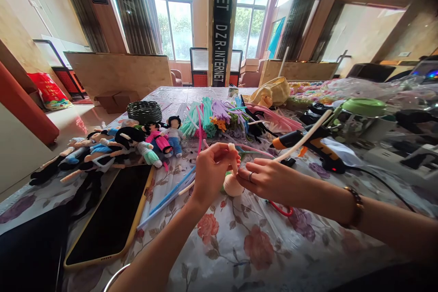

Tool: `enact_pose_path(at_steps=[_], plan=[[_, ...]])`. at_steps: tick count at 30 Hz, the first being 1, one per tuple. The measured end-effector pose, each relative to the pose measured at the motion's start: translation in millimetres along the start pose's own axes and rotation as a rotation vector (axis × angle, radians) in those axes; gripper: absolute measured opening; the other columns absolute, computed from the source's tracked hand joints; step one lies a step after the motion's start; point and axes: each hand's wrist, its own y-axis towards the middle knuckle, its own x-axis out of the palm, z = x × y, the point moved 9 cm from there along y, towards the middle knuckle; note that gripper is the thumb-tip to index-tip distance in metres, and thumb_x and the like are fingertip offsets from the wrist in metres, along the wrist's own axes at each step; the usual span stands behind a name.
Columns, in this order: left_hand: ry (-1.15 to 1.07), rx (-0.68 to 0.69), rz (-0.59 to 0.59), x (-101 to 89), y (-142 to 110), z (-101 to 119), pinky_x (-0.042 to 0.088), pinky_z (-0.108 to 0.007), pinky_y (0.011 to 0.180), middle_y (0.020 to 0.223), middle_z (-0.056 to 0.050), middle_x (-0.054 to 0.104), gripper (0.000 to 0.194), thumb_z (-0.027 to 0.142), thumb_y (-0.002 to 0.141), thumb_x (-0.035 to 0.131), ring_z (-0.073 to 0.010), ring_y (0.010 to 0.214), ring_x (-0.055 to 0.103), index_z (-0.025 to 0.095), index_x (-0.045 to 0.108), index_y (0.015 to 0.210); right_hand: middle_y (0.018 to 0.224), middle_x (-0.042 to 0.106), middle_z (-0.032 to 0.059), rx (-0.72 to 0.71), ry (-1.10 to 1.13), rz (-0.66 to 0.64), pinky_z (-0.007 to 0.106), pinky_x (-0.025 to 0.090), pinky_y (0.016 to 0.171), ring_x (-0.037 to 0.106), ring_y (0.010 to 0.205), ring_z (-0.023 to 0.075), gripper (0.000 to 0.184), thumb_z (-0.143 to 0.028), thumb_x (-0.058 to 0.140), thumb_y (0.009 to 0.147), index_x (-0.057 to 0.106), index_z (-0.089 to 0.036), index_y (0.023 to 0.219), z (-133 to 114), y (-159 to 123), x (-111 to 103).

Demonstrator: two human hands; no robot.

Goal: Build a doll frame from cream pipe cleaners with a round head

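My left hand [214, 171] pinches one end of a cream pipe cleaner between thumb and fingertips. My right hand [270, 177], with a ring and closed fingers, grips the same fuzzy stem beside it. The pipe cleaner's long free end [304, 137] sticks out up to the right above my right hand. Just under my fingertips is a pale peach ball [233, 185] with some green at its left side; whether it joins the held stem I cannot tell. Scissors with red handles [282, 210] lie below my right hand, partly hidden.
Several pipe-cleaner dolls [137, 139] lie at the left near a dark basket [144, 112]. A phone [111, 214] rests in front of them. Behind my hands are coloured pipe-cleaner bundles [215, 116]. A corded glue gun [315, 146] lies right, near a green-lidded jar [362, 109].
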Motion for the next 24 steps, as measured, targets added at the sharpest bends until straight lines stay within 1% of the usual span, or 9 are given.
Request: enact_pose_path(at_steps=[7,12,16,21,24], plan=[[0.047,0.001,-0.027,2.2,0.6,1.1,0.051,-0.027,0.064,0.065,-0.002,0.066,0.013,0.027,0.071,0.066,-0.0128,0.059,0.061,0.015,0.064,0.073,0.090,0.067,0.0093,-0.025,-0.005,0.005,0.031,0.045,0.062,0.060,0.077,0.0173,0.025,-0.004,0.044,0.084,0.057,-0.005,0.106,-0.7,0.3,-3.9],[0.049,-0.002,-0.045,3.8,0.1,1.9,0.051,-0.026,0.062,0.066,-0.002,0.067,0.017,0.031,0.071,0.068,-0.0131,0.060,0.061,0.015,0.066,0.075,0.097,0.066,0.0112,-0.038,-0.034,0.001,0.030,0.047,0.061,0.061,0.077,0.0167,0.027,-0.001,0.040,0.083,0.059,-0.009,0.100,-0.2,1.6,-9.3],[0.023,-0.025,-0.040,3.5,0.9,0.4,0.052,-0.026,0.063,0.067,-0.003,0.068,0.016,0.029,0.069,0.070,-0.0130,0.062,0.060,0.014,0.069,0.074,0.097,0.067,0.0122,-0.037,-0.066,-0.006,0.030,0.048,0.060,0.060,0.073,0.0160,0.029,0.000,0.040,0.082,0.059,-0.008,0.103,0.4,1.8,-9.2],[-0.030,-0.051,-0.030,3.5,1.9,-2.9,0.052,-0.025,0.062,0.066,-0.002,0.068,0.017,0.027,0.065,0.073,-0.0130,0.064,0.062,0.014,0.071,0.076,0.100,0.066,0.0120,-0.031,-0.063,0.022,0.029,0.047,0.060,0.061,0.078,0.0163,0.025,-0.003,0.040,0.084,0.057,-0.011,0.101,-1.1,1.3,-6.9],[-0.047,-0.070,-0.037,4.0,1.9,-4.6,0.053,-0.025,0.062,0.066,-0.003,0.068,0.018,0.026,0.064,0.074,-0.0128,0.063,0.062,0.013,0.072,0.076,0.097,0.067,0.0122,-0.022,-0.061,0.019,0.030,0.046,0.058,0.062,0.075,0.0168,0.025,-0.003,0.039,0.084,0.056,-0.010,0.101,-1.4,0.1,-5.6]])
